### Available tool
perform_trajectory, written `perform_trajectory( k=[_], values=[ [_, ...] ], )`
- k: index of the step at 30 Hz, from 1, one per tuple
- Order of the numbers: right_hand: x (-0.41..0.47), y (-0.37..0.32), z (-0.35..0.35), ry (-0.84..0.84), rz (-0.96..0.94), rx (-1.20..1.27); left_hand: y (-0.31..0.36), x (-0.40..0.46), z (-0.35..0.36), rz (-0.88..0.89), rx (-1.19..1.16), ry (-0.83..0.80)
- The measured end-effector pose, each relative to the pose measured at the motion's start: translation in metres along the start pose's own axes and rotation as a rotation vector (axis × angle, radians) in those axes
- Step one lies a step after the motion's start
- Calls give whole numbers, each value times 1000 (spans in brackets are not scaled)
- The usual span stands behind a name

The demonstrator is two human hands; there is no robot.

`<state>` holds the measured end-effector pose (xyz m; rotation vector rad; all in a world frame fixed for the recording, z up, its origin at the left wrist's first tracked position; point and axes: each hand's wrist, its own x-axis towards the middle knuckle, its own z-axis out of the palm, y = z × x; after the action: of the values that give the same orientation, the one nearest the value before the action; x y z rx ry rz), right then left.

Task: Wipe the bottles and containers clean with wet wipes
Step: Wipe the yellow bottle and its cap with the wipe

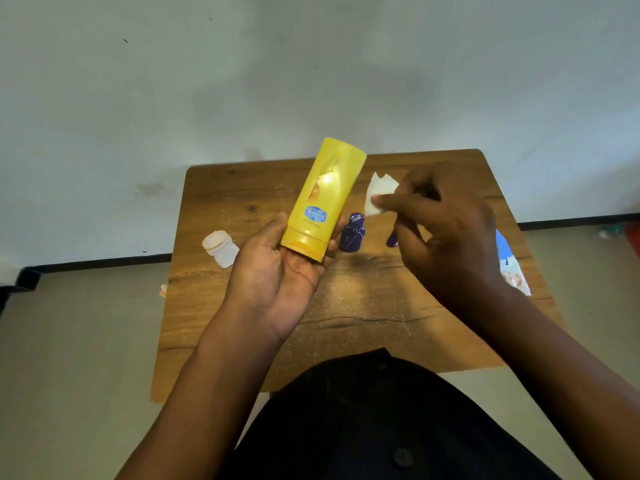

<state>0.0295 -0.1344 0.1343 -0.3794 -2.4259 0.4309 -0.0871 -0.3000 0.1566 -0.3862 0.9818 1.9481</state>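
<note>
From my remote seat I saw the left hand (277,275), palm up just left of the frame's centre, grasping the yellow bottle (323,199) by its cap end; the fingers curled round the cap while the body of the bottle rose tilted toward the upper middle of the frame, its blue oval label facing me upside down. The right hand (446,230), right of centre and level with the bottle, pinched a white wet wipe (377,194) between thumb and fingertips, the wipe sitting just beside the bottle's right flank without touching it. Both hands were raised above the wooden table (346,323), which filled the middle of the frame. On the table, a small dark blue bottle (353,232) stood just right of the yellow cap, and a second dark blue item (392,239) peeked out from behind the right hand; I could not tell what it was. A small white jar (221,247) lay tilted near the table's left edge, and a blue and white packet (512,265) rested at the right edge, partly hidden by the right wrist
</note>
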Motion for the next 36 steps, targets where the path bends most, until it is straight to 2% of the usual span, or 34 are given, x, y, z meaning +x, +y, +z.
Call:
perform_trajectory(
  k=[3, 8, 10, 14, 17, 21, 23, 26, 30, 32, 36],
  values=[
    [1, -16, 4, 26, 9, 83, -3, 1, 0, -24, -22, -5],
    [-21, -49, 21, -124, -180, 178, -1, -2, 3, -44, -65, -73],
    [-21, -47, 21, -130, -206, 175, -1, -4, 3, -44, -61, -95],
    [-2, -31, 18, -20, -93, 101, -10, -5, 3, 26, 30, -89],
    [4, -32, 17, 2, -12, 130, -14, -6, 4, 82, 90, -98],
    [-9, -52, 15, -114, -146, 237, -12, -9, 3, 107, 151, -152],
    [-8, -50, 15, -119, -167, 213, -13, -10, 3, 112, 178, -177],
    [6, -32, 14, -5, -79, 136, -18, -11, 6, 152, 209, -198],
    [30, -11, 5, 169, 160, 166, -21, -10, 8, 157, 244, -203],
    [33, -11, 4, 204, 200, 170, -21, -10, 7, 159, 248, -216],
    [6, -37, 12, 70, 62, 205, -19, -7, 2, 177, 203, -262]
  ],
)
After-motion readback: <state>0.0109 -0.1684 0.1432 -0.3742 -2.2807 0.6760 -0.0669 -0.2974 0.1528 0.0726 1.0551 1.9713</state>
